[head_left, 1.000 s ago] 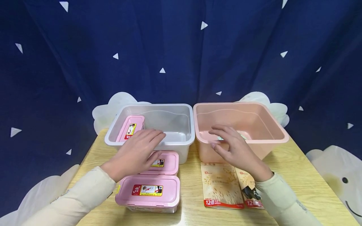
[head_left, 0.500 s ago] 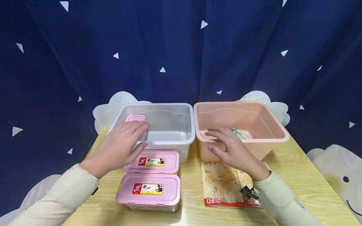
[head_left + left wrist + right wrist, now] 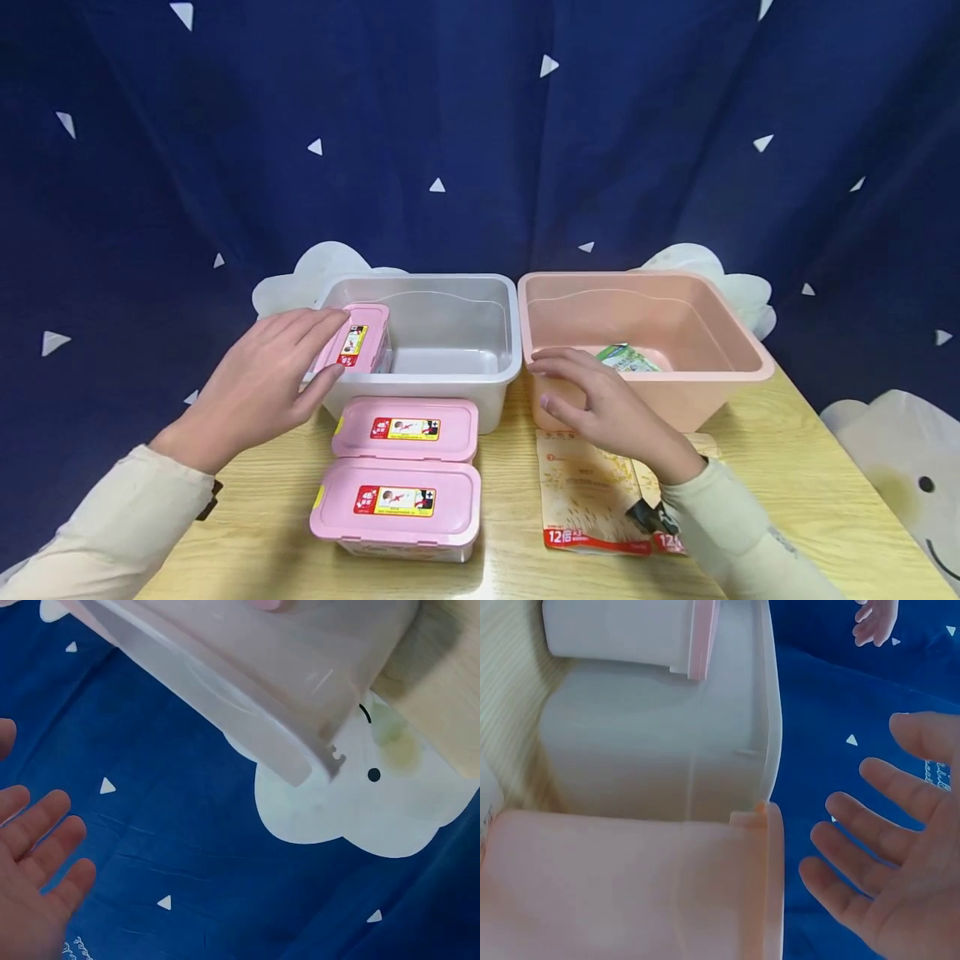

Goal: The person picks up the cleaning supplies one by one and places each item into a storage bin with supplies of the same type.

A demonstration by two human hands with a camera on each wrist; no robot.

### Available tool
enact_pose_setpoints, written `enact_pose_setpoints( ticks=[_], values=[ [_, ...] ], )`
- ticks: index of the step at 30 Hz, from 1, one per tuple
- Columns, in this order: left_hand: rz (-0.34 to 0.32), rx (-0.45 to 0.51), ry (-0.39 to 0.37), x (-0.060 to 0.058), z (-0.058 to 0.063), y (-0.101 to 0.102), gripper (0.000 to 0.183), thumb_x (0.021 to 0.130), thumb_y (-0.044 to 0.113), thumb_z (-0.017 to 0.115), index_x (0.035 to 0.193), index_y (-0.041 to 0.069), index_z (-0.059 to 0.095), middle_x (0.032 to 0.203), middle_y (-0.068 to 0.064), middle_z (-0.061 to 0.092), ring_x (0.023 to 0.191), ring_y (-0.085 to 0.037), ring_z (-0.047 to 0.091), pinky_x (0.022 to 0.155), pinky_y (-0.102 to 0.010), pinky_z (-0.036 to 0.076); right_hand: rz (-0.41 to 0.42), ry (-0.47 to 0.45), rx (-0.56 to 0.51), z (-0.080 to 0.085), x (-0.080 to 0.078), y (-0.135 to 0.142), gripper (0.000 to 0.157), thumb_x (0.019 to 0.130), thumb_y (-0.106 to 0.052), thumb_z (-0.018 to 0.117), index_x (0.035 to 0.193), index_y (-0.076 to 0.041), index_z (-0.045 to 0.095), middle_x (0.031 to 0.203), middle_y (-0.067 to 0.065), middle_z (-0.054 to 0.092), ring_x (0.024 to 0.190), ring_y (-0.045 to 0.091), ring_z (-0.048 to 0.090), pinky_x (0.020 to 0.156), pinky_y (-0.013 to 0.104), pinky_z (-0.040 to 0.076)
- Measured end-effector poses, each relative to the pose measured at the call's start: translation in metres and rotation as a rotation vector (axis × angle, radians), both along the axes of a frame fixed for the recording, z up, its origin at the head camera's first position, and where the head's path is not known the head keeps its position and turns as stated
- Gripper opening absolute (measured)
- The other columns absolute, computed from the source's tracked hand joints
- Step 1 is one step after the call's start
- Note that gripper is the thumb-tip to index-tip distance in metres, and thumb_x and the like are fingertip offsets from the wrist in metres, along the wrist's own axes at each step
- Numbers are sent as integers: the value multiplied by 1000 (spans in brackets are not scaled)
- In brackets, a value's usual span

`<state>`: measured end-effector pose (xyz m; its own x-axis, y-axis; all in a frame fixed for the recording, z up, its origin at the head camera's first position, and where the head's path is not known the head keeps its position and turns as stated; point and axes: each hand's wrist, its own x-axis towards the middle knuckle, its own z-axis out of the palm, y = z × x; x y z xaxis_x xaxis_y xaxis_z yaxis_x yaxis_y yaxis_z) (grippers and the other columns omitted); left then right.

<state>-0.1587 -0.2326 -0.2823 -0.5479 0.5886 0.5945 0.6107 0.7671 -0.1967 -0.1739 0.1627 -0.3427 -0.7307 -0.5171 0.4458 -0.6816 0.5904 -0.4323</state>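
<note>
My left hand [image 3: 262, 379], fingers loosely spread, hovers over the left end of the white bin [image 3: 427, 387] and holds nothing. Inside that bin lies a pink-lidded box [image 3: 367, 333], partly covered by the hand. My right hand [image 3: 603, 404] hangs relaxed in front of the pink bin [image 3: 720, 385], its palm bare in the right wrist view. A green packet [image 3: 628, 358] lies on the pink bin's floor. In front of the white bin sit two more pink-lidded boxes, a rear one [image 3: 442, 429] and a front one [image 3: 405, 500].
Two tan packets with wheat pictures lie flat below my right hand, the left packet [image 3: 581, 500] showing more fully. The wooden table [image 3: 810, 500] holds everything. A dark blue curtain [image 3: 480, 150] hangs behind both bins.
My left hand has drawn away to the left, uncovering the rear box and more of the box inside the white bin. My right hand has shifted slightly left and down.
</note>
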Motion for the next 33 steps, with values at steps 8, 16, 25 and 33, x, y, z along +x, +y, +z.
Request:
enact_pose_setpoints(
  ticks=[8,16,25,33],
  values=[
    [16,32,7,6,3,-10,51,83,19,64,130,0,59,123,-16,65,111,-36,61,92,-52,48,42,-51,-10,1,0,-7,38,92,-23,69,129,-17,63,139,3,59,135,25,51,113,48,40],
    [88,143,-28,-1,-10,-24,48,84,17,66,129,0,60,124,-19,65,113,-38,60,96,-54,47,72,-98,-9,1,2,-13,42,90,-26,72,130,-20,63,140,-1,59,138,24,48,115,49,38],
    [133,254,-32,-9,-31,-40,39,81,11,70,118,0,68,120,-18,67,108,-39,61,89,-57,48,94,-135,-29,-1,9,-20,43,89,-24,73,130,-21,62,141,-2,58,139,25,47,116,49,37],
    [207,458,-112,-16,-54,-51,33,82,6,70,115,-2,67,121,-20,66,112,-40,59,92,-56,45,107,-151,-22,-3,15,-18,44,91,-25,71,133,-22,60,141,-2,57,141,28,46,117,51,36]
  ],
)
